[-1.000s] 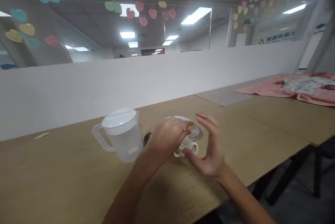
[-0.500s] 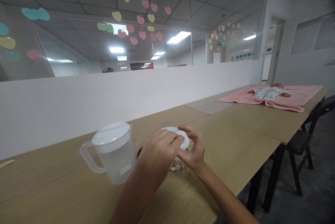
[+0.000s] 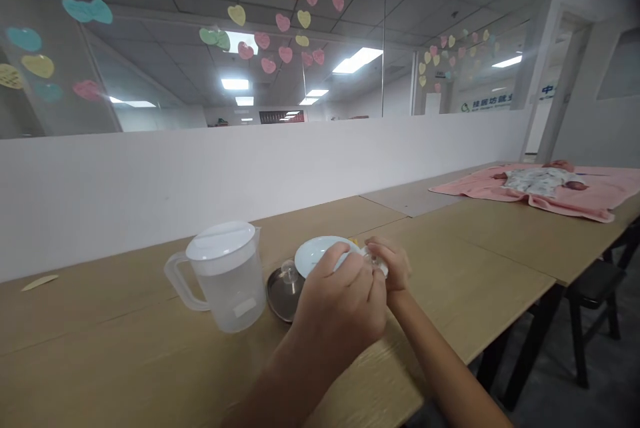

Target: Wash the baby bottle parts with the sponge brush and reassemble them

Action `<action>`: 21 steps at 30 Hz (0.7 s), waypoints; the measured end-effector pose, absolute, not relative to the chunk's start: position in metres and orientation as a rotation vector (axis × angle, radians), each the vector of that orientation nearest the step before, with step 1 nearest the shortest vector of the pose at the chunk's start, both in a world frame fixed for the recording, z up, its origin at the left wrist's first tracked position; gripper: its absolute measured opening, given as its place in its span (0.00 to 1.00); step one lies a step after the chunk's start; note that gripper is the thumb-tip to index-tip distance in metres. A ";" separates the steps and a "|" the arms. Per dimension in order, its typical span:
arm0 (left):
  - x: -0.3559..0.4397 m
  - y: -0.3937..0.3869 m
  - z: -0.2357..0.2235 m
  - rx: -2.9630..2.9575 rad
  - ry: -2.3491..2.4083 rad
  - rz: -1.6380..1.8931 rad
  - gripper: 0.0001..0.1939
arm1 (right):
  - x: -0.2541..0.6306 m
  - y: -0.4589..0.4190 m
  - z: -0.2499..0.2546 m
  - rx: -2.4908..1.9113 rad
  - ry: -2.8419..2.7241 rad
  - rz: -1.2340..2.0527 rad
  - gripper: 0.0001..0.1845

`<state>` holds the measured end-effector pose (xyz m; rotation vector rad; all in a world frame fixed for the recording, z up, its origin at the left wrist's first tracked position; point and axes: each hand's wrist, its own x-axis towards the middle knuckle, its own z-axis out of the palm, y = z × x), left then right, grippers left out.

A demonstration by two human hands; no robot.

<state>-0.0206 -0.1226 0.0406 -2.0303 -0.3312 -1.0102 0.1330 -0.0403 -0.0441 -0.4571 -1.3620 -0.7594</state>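
Observation:
Both my hands are closed together around a small baby bottle, of which only a clear, whitish rounded end shows between the fingers. My left hand is nearest, with bent fingers hiding most of the bottle. On the far right side of it, my right hand wraps round it. Behind my left hand a pale blue-white plate is partly covered. Beside it, a dark round tray carries a clear dome-shaped cap.
A clear plastic pitcher with a white lid and liquid inside stands left of the tray. A flat wooden piece lies far left. On the right, a baby-like figure in patterned clothes lies on a pink blanket. A dark chair stands beyond the table edge.
My hands have moved slightly right and turned the bottle, so the white ring faces differently. The plate, dark tray and clear cap are more exposed. The view has shifted left.

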 end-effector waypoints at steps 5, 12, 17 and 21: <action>-0.006 -0.122 0.027 -2.088 -0.277 -0.946 0.14 | 0.169 -0.036 -0.080 -0.501 -1.358 -0.777 0.06; 0.002 -0.065 0.006 -2.389 -0.312 -0.970 0.12 | 0.174 -0.026 -0.103 -0.852 -1.286 -0.720 0.14; -0.005 -0.034 -0.023 -2.481 -0.676 -1.474 0.14 | 0.146 -0.026 -0.105 -0.788 -1.024 -0.621 0.13; -0.018 -0.041 -0.073 -2.594 -0.964 -1.581 0.17 | 0.138 -0.029 -0.118 -0.740 -1.057 -0.544 0.17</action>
